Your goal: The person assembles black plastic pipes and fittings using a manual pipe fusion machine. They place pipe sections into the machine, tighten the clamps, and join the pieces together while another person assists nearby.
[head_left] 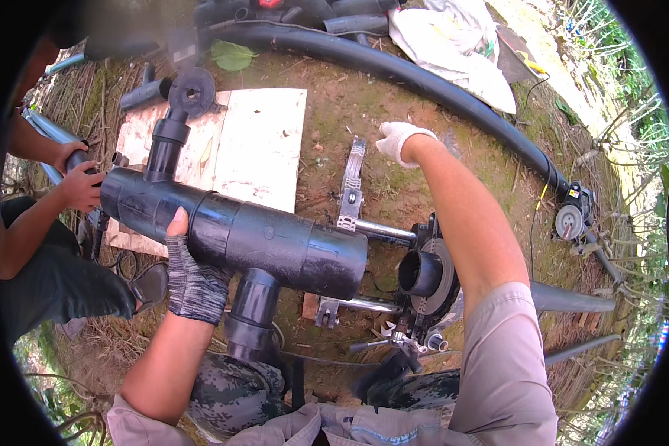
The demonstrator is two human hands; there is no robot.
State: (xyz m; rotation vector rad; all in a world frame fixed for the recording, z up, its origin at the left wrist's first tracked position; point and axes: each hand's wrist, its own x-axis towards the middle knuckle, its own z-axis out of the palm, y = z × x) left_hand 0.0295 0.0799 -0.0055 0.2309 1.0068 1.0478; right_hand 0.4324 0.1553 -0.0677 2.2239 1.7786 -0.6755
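Observation:
A thick black plastic pipe with branch stubs (275, 241) lies slantwise before me, held up off the ground. My left hand (193, 279), in a grey-black fingerless glove, is closed around its near side, thumb on top. At the pipe's far left end are another person's hands (78, 182), one around a short black piece. My right hand (399, 141), in a white glove, reaches forward with its fingers curled in; nothing shows in it. Below it stands a pipe clamp frame with metal rods (383, 232), its hinged half-ring (352, 175) swung up. A black pipe end (419, 273) sits in the frame's right side.
Behind the pipe lies a pale board (264, 141) on the soil. A long black pipe (431, 82) curves across the back, beside a white sack (461, 48). At right is a power tool with a round disc (570, 219). Camouflage-clad legs (234, 394) are beneath my arms.

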